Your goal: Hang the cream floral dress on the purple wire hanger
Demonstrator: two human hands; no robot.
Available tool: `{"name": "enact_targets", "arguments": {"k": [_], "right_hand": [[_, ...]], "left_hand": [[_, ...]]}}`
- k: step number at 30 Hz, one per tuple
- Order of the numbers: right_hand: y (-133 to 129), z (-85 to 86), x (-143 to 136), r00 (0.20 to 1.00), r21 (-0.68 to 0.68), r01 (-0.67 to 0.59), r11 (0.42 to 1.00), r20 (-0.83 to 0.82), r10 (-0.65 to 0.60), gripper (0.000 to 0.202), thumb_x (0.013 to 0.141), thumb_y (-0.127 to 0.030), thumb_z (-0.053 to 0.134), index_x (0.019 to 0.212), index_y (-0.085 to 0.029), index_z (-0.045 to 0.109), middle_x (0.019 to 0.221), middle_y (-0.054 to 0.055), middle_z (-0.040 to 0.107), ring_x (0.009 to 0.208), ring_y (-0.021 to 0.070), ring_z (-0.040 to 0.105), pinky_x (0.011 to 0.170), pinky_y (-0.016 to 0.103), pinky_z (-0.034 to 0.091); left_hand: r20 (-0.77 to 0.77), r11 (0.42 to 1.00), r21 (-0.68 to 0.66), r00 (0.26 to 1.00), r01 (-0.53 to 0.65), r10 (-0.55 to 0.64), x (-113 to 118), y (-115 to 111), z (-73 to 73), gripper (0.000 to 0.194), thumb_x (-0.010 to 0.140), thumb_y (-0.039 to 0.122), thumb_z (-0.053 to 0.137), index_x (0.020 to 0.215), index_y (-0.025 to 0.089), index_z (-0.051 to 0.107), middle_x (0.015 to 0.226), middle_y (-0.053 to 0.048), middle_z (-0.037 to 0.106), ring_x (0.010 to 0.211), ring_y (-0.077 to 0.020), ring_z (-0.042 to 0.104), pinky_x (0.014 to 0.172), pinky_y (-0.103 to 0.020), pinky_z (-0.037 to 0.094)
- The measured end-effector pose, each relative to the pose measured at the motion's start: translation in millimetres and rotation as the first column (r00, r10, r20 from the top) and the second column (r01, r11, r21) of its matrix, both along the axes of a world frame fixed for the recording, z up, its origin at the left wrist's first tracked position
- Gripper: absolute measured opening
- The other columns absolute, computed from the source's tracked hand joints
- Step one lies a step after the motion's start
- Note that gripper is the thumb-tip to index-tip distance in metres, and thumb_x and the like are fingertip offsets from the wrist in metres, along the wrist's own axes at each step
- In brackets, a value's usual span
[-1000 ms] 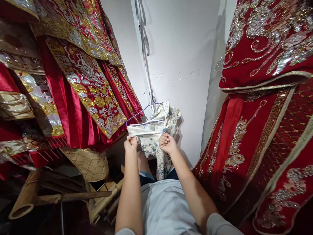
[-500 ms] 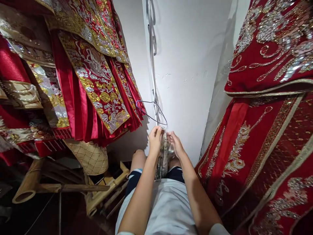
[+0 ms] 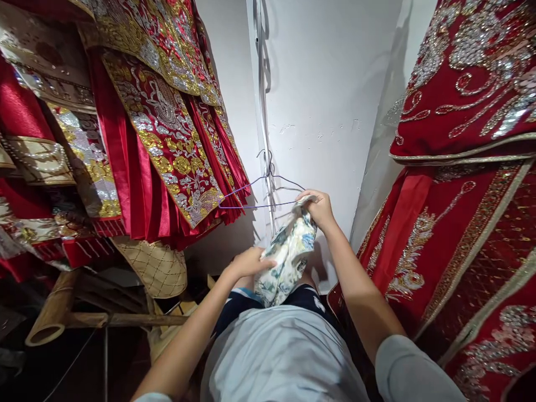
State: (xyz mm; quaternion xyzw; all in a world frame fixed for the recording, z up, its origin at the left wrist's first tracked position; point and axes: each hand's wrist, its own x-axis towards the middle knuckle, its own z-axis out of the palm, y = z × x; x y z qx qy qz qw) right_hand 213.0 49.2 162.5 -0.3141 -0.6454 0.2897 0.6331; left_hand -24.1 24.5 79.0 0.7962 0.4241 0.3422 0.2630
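A white garment with a green and blue floral print [image 3: 287, 257] hangs in front of my lap. My right hand [image 3: 319, 209] grips its upper edge, close to the right end of a thin purple wire hanger [image 3: 251, 206]. Lower down, my left hand [image 3: 251, 262] rests against the garment's left side with the thumb over the cloth; the other fingers are partly hidden behind it. The hanger's hook is up by a thin vertical rail [image 3: 262, 111] at the wall. Whether the hanger's right end goes into the cloth is hidden by my right hand.
Red and gold embroidered garments [image 3: 167, 139] hang at left, above a bamboo frame [image 3: 121, 319]. Red beaded garments [image 3: 452, 123] fill the right side. Ahead stands a white wall [image 3: 318, 84].
My right hand has risen and moved right with the garment's upper edge. The left hand has dropped lower and left. The garment is spread wider, and the hanger has turned to face me.
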Motion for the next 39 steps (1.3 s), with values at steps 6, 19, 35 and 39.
{"name": "enact_targets", "arguments": {"k": [6,19,35,39], "right_hand": [[60.6,-16.5,-8.7,0.974,-0.105,0.224,0.969,-0.013,-0.227,0.011,0.072,-0.024,0.054,0.078,-0.019,0.063,0.071,0.002,0.062,0.067,0.0154,0.052,0.067,0.028,0.044],[68.0,-43.4,4.2,0.891,-0.113,0.384,0.916,0.304,-0.336,0.014,0.064,-0.019,0.048,0.050,-0.019,0.046,0.049,-0.004,0.040,0.056,0.0119,0.037,0.055,0.025,0.026],[32.3,-22.9,15.2,0.845,0.005,0.459,0.889,0.308,-0.438,0.054,0.067,-0.019,0.055,0.120,-0.016,0.063,0.062,-0.002,0.059,0.058,0.0164,0.051,0.060,0.026,0.040],[37.2,-11.3,47.3,0.735,-0.007,0.649,0.761,0.261,-0.625,0.061,0.070,-0.022,0.055,0.130,-0.013,0.058,0.069,0.002,0.064,0.067,0.0208,0.056,0.069,0.031,0.044]], "left_hand": [[-0.592,0.975,0.105,0.776,-0.196,0.220,-54.2,9.8,53.9,0.048,0.073,0.062,0.065,0.053,0.020,0.053,0.058,-0.007,0.061,0.057,-0.0227,0.058,0.060,-0.030,0.038],[-0.588,0.823,0.290,0.589,-0.488,0.555,-95.6,44.3,78.6,0.042,0.093,0.030,0.035,0.106,0.014,0.071,0.104,-0.022,0.072,0.100,-0.0359,0.069,0.083,-0.041,0.050],[-0.173,0.817,0.501,0.891,-0.287,0.419,-40.7,94.9,130.3,0.043,0.083,0.010,0.040,0.117,0.011,0.067,0.109,-0.013,0.072,0.099,-0.0260,0.066,0.089,-0.034,0.049],[-0.265,0.809,0.543,0.867,-0.228,0.422,-49.8,93.1,134.4,0.040,0.086,0.014,0.037,0.113,0.011,0.066,0.106,-0.016,0.071,0.096,-0.0287,0.064,0.086,-0.037,0.048]]}}
